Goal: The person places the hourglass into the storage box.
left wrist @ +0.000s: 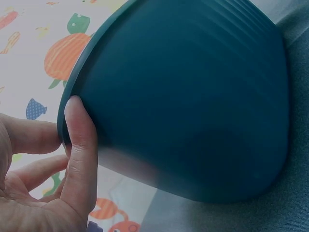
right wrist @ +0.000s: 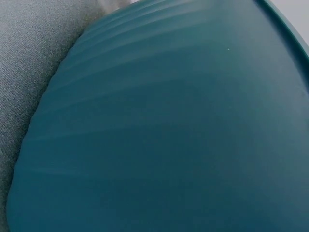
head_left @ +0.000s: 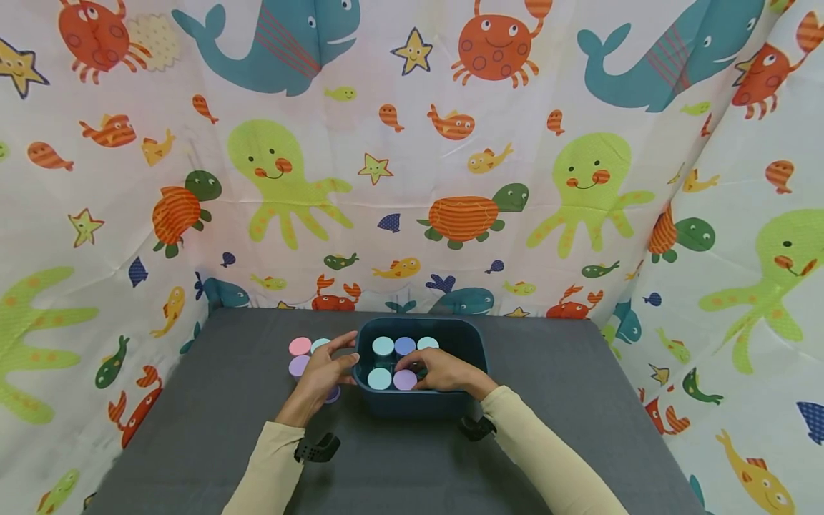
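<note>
A dark teal bin (head_left: 425, 405) stands on the grey table. My left hand (head_left: 327, 368) holds its left end, and in the left wrist view the fingers (left wrist: 79, 125) pinch the rim of the bin (left wrist: 188, 111). My right hand (head_left: 447, 370) reaches over the near wall into the bin, thumb and forefinger round a purple-topped round container (head_left: 405, 380). Next to that sits a mint-topped container (head_left: 379, 378). Behind them stand another mint top (head_left: 383, 347), a blue top (head_left: 404, 346) and a third mint top (head_left: 428, 343). Only the bin's outer wall (right wrist: 145, 125) fills the right wrist view; the right hand is hidden there.
Left of the bin, partly behind my left hand, are a pink-topped container (head_left: 300, 346), a mint one (head_left: 320, 344), a purple one (head_left: 299, 366) and a blue-purple one (head_left: 332, 394). The grey tabletop (head_left: 547, 400) extends to a sea-animal curtain (head_left: 399, 214) at the back and sides.
</note>
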### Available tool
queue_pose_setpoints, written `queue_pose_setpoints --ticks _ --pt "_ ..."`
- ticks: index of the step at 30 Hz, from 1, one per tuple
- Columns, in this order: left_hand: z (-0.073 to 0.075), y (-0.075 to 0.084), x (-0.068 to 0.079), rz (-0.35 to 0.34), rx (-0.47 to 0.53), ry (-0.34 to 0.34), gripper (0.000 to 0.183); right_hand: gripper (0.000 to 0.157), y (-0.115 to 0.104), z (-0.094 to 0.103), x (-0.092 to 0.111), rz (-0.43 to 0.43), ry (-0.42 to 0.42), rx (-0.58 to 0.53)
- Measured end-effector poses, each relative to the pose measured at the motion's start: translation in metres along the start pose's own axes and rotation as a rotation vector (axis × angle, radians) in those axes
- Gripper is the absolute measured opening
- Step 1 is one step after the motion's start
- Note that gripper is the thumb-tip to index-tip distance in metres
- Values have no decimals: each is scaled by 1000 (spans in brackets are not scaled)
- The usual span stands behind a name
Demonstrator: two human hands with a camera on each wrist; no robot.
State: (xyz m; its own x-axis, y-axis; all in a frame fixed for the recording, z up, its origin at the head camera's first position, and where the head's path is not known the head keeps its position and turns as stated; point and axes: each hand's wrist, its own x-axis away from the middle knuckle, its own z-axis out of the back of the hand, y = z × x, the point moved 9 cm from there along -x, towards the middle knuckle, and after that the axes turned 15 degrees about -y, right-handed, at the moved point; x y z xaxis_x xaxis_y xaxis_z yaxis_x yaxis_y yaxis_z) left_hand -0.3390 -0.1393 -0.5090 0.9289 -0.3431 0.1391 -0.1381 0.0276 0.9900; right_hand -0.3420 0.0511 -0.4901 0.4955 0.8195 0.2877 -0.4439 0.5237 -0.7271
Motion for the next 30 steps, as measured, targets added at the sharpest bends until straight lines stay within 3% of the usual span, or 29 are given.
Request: queue_pose_setpoints --ticks 14,21,25,30 --pt "1 -1 -2 -8 20 0 48 42 -1 2 1 0 7 7" --pt "1 -1 -1 -7 20 11 49 45 -9 11 12 4 27 -22" --pt "1 0 0 -3 13 10 49 43 -17 19 22 6 77 -35" --pt "0 0 0 -1 10 10 49 37 -24 33 37 16 210 -44"
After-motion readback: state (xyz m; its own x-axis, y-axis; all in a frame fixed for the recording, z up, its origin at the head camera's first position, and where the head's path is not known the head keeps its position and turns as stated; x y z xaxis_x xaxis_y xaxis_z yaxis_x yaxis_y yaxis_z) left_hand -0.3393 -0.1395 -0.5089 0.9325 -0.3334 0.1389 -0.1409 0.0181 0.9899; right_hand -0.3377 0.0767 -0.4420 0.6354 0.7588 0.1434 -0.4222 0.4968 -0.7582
